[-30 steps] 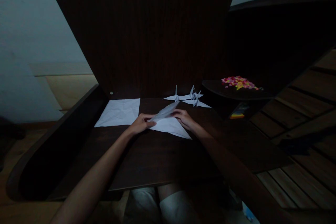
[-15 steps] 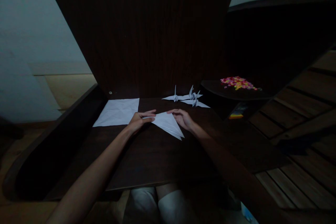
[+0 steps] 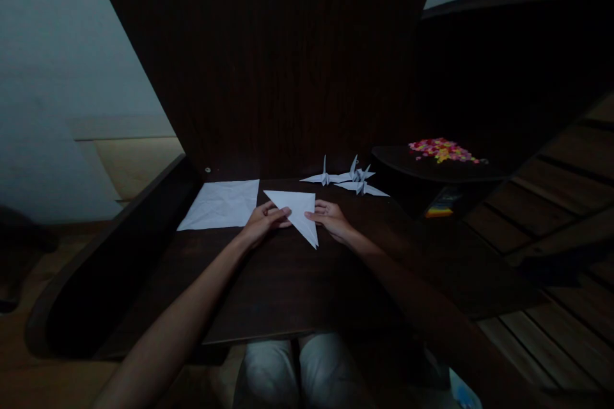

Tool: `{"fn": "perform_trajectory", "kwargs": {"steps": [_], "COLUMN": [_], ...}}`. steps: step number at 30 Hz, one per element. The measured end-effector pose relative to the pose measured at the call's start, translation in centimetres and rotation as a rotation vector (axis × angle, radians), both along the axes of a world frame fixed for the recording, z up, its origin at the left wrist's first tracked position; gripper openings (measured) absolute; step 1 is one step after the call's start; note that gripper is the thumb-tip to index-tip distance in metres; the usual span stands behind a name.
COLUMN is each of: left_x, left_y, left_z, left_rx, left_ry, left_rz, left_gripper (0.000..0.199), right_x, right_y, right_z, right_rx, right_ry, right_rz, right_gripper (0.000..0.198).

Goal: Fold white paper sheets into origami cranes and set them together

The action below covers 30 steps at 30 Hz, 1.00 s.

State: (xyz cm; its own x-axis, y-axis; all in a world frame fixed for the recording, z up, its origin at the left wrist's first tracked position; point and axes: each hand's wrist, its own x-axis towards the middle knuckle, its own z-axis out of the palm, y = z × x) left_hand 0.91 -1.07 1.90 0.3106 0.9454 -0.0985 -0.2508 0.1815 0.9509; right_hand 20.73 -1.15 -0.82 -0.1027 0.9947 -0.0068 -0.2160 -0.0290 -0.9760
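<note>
A sheet of white paper folded into a triangle [image 3: 301, 208] is held between my two hands above the dark desk. My left hand [image 3: 263, 222] pinches its long slanting edge, thumb on top and fingers beneath. At the right edge my right hand [image 3: 330, 217] grips it the same way, thumb on the face. Two layered points show at the triangle's lower tip. Behind and to the left lies a flat, creased white paper sheet [image 3: 220, 203]. Folded white paper cranes [image 3: 361, 188] sit together at the back, beyond my right hand.
A small curved shelf [image 3: 391, 156] on the right bears a heap of small pink, red and yellow pieces [image 3: 444, 150]. Below it is a box with a rainbow-striped edge [image 3: 439, 211]. A dark raised side panel [image 3: 110, 255] bounds the desk [image 3: 268, 300] on the left.
The folded triangle has been turned, so one point now aims to the upper left. Both hands have shifted their grip lower on its sides, and the thumbs now press on its face.
</note>
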Motion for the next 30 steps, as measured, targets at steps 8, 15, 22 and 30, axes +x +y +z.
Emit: {"fn": "perform_trajectory", "kwargs": {"steps": [8, 15, 22, 30], "left_x": [0.0, -0.3, -0.1, 0.2], "left_y": [-0.1, -0.4, -0.9, -1.1], "left_z": [-0.9, -0.7, -0.2, -0.1], "left_rx": [0.039, 0.104, 0.037, 0.096], "left_ry": [0.055, 0.079, -0.038, 0.137], "left_rz": [-0.033, -0.075, -0.112, 0.030], "left_gripper": [0.040, 0.033, 0.024, 0.037], "right_x": [-0.4, 0.0, 0.4, 0.1], "right_y": [-0.8, -0.8, -0.6, -0.9], "right_z": [1.0, 1.3, 1.0, 1.3], "right_rx": [0.004, -0.017, 0.028, 0.055], "right_ry": [0.011, 0.040, 0.117, 0.073], "right_rz": [0.103, 0.121, 0.065, 0.037], "right_gripper": [0.027, 0.029, 0.014, 0.018]}}
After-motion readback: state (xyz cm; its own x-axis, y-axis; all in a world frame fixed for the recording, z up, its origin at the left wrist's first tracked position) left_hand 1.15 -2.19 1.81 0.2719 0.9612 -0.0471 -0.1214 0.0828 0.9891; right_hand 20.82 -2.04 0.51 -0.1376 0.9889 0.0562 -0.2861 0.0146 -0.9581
